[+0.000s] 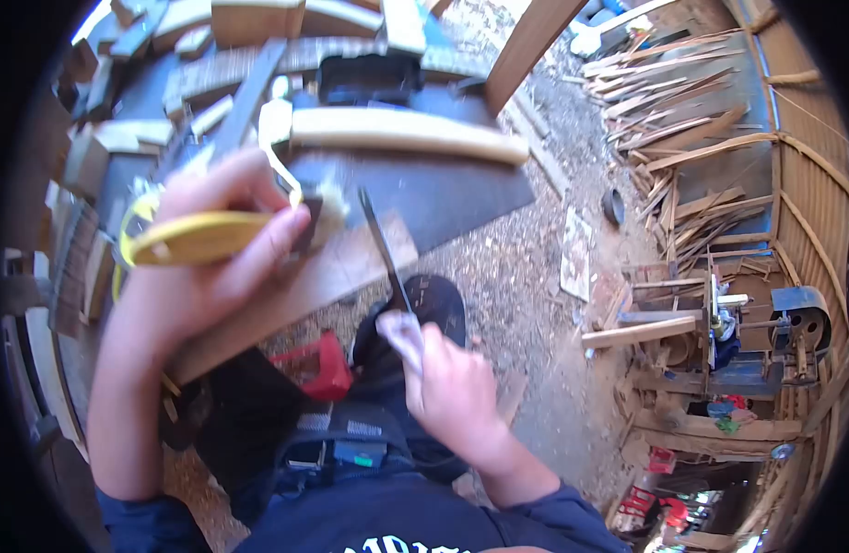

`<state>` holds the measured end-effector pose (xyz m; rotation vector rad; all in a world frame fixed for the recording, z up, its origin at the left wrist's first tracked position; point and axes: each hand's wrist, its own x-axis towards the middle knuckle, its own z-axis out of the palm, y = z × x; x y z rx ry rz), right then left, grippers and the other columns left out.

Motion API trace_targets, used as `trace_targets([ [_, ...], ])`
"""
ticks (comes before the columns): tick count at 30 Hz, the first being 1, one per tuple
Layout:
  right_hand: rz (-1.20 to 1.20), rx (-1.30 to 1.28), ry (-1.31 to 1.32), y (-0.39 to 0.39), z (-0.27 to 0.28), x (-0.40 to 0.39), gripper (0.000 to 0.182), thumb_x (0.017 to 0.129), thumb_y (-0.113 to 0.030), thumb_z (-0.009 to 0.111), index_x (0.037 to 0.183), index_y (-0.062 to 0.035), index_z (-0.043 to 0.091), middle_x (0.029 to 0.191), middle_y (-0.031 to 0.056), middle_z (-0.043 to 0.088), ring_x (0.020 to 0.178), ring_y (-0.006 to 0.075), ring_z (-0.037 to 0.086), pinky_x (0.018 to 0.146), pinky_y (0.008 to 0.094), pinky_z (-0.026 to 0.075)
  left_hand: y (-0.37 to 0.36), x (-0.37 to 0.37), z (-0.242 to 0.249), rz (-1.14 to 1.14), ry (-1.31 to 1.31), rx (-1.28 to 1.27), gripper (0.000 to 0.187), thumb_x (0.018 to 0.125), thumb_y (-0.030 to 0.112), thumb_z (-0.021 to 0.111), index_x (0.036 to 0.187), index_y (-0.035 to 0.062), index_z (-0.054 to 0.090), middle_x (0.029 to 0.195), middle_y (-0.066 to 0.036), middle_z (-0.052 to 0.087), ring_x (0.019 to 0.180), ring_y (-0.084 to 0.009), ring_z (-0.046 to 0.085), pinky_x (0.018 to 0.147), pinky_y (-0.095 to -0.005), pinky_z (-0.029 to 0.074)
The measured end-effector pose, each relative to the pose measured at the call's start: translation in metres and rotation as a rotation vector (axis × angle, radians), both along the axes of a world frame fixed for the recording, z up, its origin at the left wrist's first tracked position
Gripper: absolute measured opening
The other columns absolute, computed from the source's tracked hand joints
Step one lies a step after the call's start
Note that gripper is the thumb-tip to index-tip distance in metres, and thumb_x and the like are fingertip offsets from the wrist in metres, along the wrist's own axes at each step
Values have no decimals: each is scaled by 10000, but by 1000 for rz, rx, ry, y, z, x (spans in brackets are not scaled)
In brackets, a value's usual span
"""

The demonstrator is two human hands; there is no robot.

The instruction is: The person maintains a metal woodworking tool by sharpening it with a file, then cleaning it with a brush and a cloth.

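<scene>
One dark blue-grey flat work surface, wood pieces scattered on its far side. Long flat brown wooden board runs slantwise along the near edge, before the person's knees. Curved pale wooden handle lies beyond the hands. Left hand over the work surface, fingers closed on a yellow curved flat strip. Right hand, well apart from it, clamped round the whitish grip of a thin dark-bladed tool; blade crosses above the board's end, contact can't tell.
</scene>
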<state>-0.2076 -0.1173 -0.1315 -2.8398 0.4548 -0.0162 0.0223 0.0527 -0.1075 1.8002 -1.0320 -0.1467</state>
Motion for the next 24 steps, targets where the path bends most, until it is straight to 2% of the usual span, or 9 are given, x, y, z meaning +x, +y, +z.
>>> trace_targets([
  [2,1,32,-4,-2,0,-4,185,874,-119,668,981,-25,550,769,183,692,645,392,708,565,487,573,1,-1,5,-14,53,0,208,943,111,726,833,14,579,677,-64,672,617,-120,686,565,-264,501],
  [3,16,29,-20,-6,0,7,179,896,-131,660,991,-23,553,767,191,689,647,404,701,567,497,563,0,-1,6,30,87,4,223,897,170,768,834,29,608,688,-97,663,622,-203,677,591,-328,495],
  [7,45,60,-24,-16,-6,39,173,935,-146,641,1007,-20,547,744,221,686,637,432,685,565,536,541,-1,-1,2,43,234,37,222,905,158,765,841,16,607,695,-97,684,627,-207,694,600,-320,509],
  [13,26,26,93,-2,14,-3,203,923,-128,635,1059,-13,537,728,222,683,647,430,695,580,538,555,2,1,4,13,22,24,225,905,184,766,860,31,607,705,-118,682,653,-263,715,613,-350,531],
  [15,38,-5,43,-8,13,20,208,918,-123,632,1064,-12,535,717,218,680,641,436,692,580,545,554,0,-1,6,0,-20,27,211,932,146,742,850,21,593,673,-65,681,615,-147,695,576,-283,512],
  [19,18,16,56,-10,7,37,254,909,-118,624,1118,1,541,713,231,674,638,446,688,589,555,556,1,2,3,4,205,23,221,935,162,746,851,24,595,704,-74,699,622,-148,694,593,-276,514],
  [21,3,32,158,-3,22,-4,261,906,-116,631,1118,4,535,722,235,679,644,436,698,578,543,563,2,2,3,17,1,47,235,932,174,752,851,25,590,717,-73,701,652,-142,702,601,-276,518],
  [23,22,29,224,-5,28,-13,233,905,-123,645,1069,-2,531,734,229,693,637,410,715,555,520,579,2,0,10,-11,-47,41,237,932,179,754,853,25,592,705,-70,697,655,-139,704,603,-274,520],
  [24,55,-1,141,-7,31,-1,235,912,-132,644,1073,-8,524,728,233,690,637,418,713,561,526,577,2,-1,10,-5,-77,50,225,931,177,754,862,28,601,702,-69,698,647,-150,711,599,-275,521],
])
